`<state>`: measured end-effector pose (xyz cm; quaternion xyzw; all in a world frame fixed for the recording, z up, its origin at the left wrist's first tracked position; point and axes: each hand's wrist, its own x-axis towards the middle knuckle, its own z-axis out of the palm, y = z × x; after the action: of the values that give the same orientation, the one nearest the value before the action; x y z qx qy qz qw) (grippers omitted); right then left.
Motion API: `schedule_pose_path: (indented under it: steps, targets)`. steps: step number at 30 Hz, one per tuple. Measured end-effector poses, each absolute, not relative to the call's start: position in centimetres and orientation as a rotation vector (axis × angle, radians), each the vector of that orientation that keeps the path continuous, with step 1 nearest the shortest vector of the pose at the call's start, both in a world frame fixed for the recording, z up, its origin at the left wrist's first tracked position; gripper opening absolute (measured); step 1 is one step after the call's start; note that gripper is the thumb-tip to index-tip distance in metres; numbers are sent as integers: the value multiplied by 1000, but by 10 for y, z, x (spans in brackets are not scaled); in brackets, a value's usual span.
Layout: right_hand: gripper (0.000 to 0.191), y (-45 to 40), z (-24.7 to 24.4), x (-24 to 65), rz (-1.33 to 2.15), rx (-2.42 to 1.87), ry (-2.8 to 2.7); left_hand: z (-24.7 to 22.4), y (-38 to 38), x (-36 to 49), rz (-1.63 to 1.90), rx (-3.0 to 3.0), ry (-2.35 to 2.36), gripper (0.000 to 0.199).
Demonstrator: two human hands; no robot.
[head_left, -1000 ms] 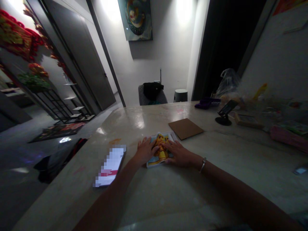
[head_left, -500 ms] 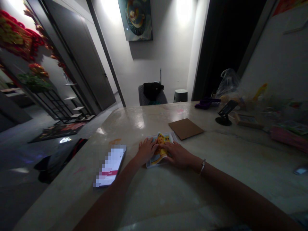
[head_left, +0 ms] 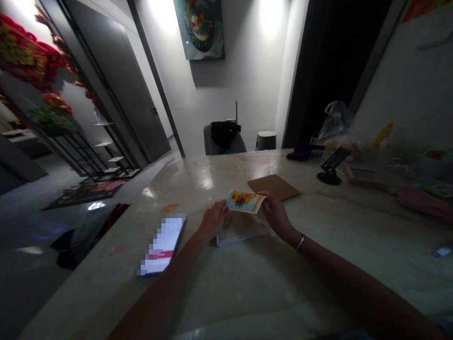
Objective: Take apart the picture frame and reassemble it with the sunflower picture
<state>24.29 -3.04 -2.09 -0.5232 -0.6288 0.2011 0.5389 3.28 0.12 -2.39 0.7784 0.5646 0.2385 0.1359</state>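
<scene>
A small picture print (head_left: 244,201) with yellow flowers on light blue is held up and slightly bowed between my hands. My left hand (head_left: 214,218) pinches its left edge. At the other side, my right hand (head_left: 278,215) grips the right edge, and a bracelet circles that wrist. Beneath the print a pale picture frame (head_left: 243,237) lies on the table, its near edge showing and its far part covered by print and hands. Just beyond my right hand rests a flat brown backing board (head_left: 274,185).
A phone (head_left: 163,243) with a lit, blurred screen lies left of my left forearm on the marble table (head_left: 226,293). Farther right stand a black phone stand (head_left: 332,166), a wooden frame (head_left: 366,177), a purple item (head_left: 304,151) and a clear plastic bag (head_left: 336,123).
The print has come up out of the frame and is now held above it by both hands. My right hand has moved up and right. The frame's inside now shows the tabletop.
</scene>
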Motion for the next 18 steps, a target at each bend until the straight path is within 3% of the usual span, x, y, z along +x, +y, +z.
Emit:
schedule_pose_path:
  steps: [9,13,18]
  targets:
    - [35,-22,-34,235,1034,-1279,-1062,-17,-2,35,1059,1845,1492,49]
    - [42,-33,-29,228,1291,-1037,-1065,-21,2,34,1192,1658,1438,60]
    - [43,-36,-26,229,1368,-992,-1082,-21,8,28,1258,1613,1545,51]
